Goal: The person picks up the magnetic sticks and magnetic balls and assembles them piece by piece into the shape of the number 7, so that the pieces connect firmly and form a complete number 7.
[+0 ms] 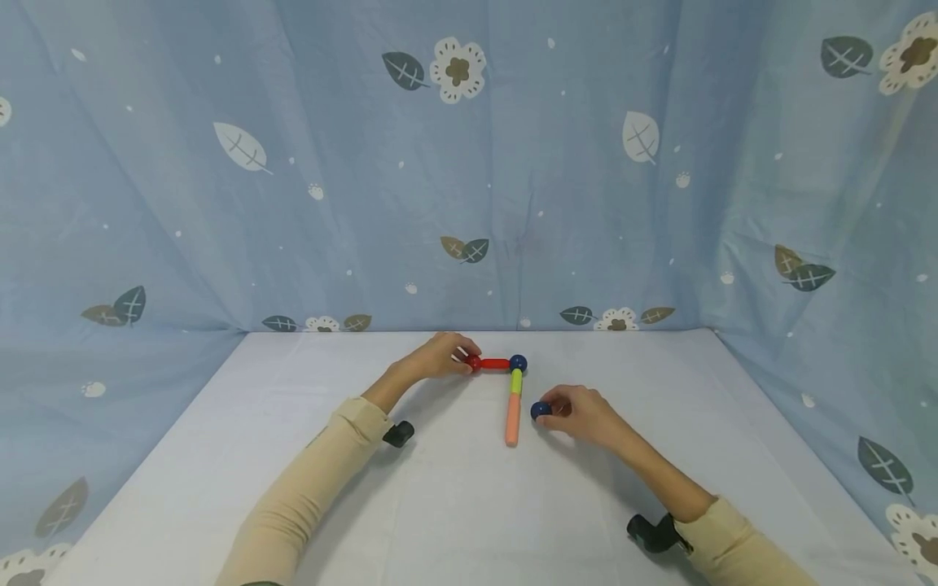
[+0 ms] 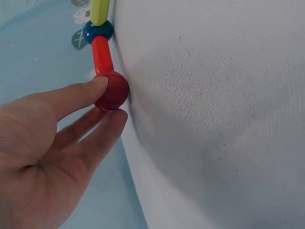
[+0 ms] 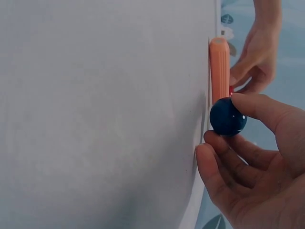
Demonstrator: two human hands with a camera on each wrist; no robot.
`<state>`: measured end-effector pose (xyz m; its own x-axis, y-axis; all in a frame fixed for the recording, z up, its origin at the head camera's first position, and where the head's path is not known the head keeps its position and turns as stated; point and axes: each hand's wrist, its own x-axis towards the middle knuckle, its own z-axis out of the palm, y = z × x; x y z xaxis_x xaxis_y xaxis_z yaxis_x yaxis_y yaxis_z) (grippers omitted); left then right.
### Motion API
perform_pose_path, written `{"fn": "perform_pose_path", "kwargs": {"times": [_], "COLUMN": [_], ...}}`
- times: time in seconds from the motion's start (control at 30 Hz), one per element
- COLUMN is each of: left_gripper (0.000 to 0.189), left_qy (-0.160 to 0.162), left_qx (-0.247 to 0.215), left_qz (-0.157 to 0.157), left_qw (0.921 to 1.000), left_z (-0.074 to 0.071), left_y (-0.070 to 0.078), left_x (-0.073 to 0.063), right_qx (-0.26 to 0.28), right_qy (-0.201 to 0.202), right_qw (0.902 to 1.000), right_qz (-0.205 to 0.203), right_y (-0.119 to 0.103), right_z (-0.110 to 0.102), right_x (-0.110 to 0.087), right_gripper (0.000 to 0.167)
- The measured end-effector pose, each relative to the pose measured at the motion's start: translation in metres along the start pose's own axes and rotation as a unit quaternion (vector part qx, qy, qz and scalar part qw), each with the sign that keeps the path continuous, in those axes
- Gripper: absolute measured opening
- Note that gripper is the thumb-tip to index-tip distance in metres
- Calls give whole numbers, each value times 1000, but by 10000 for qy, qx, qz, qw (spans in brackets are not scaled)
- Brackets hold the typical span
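Observation:
My left hand (image 1: 442, 356) pinches a red ball (image 2: 114, 90) at the left end of a short red rod (image 1: 495, 364). That rod meets a blue ball (image 1: 518, 363) at its right end. From this ball a longer rod runs toward me, with a yellow-green part (image 1: 516, 382) and an orange part (image 1: 512, 421). My right hand (image 1: 582, 417) holds a second blue ball (image 3: 228, 117) between thumb and fingers. This ball is just right of the orange part, apart from it in the head view.
A white-covered table (image 1: 454, 513) lies under everything. Behind it hangs a blue curtain (image 1: 352, 163) printed with leaves and flowers. A black wrist camera (image 1: 399, 434) sits below the left forearm, another black camera (image 1: 652, 533) beside the right sleeve.

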<state>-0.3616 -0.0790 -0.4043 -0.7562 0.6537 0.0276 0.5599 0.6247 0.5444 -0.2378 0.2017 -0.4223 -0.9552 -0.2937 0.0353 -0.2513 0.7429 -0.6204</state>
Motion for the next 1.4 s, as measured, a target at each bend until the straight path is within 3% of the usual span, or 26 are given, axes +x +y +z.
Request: {"fn": "perform_pose_path", "kwargs": {"times": [0.37,0.73,1.17,1.4], "left_gripper": [32,26,30,29], "left_qy": [176,382,-512,-935], "left_qx": [228,194,-421,-1303], "left_qz": [-50,340,501,-306], "left_qw": [9996,9985,9965,9866], "left_z": [-1,-4,14,23], "left_y": [-1,6,33,45], "left_x": [-7,-18,-23,-20], "right_qx": [97,94,118,129], "right_qy": [-70,-155,-328,-393], "right_qw": [9999,9994,9986,9975], "right_qz": [-41,-297,-387,-566], "right_y": [-9,-11,-19,-21], "right_z": [4,7,9,11], "right_x": [-12,-22,-30,-33], "right_gripper": [34,33,35,34]}}
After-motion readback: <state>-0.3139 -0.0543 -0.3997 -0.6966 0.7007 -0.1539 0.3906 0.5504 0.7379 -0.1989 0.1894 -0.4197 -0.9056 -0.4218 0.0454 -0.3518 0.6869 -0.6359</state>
